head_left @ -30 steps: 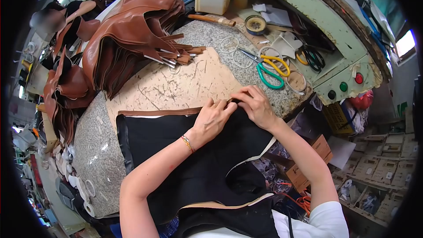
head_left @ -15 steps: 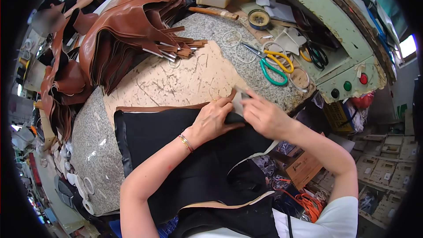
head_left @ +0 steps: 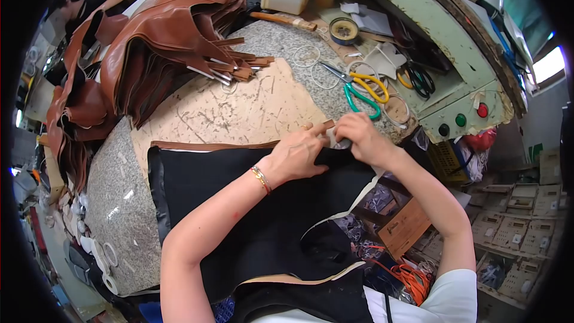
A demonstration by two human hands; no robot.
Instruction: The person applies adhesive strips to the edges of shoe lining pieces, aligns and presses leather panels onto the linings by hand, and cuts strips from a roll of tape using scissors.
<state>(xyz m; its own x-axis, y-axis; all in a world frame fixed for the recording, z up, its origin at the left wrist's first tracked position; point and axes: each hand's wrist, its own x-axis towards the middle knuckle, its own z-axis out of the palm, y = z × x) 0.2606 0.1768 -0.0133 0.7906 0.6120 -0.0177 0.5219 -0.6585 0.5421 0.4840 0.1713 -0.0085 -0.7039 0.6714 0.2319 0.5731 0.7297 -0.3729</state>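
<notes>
A large black piece of material (head_left: 239,197) with a folded brown leather edge (head_left: 215,145) drapes over the table toward my body. Resting on its upper edge, my left hand (head_left: 299,151) has its fingers stretched out and the thumb apart, with the fingertips at the brown edge. Close beside it on the right, my right hand (head_left: 366,139) is closed with curled fingers on a small greyish-white flat piece (head_left: 336,139). What exactly this piece is remains partly hidden by the fingers. Under the brown edge lies a scratched tan board (head_left: 239,113).
Brown leather pieces (head_left: 161,36) are heaped at the back left. Scissors with yellow and green handles (head_left: 365,93), black-handled scissors (head_left: 423,82), a tape roll (head_left: 344,31) and a wooden-handled tool (head_left: 284,20) lie behind. A machine panel with buttons (head_left: 460,120) stands right. Another person is far left.
My right hand has shifted up and right, its fingers curling more, and the grey flat piece shows less. My left hand has spread flatter along the edge. The view has shifted slightly.
</notes>
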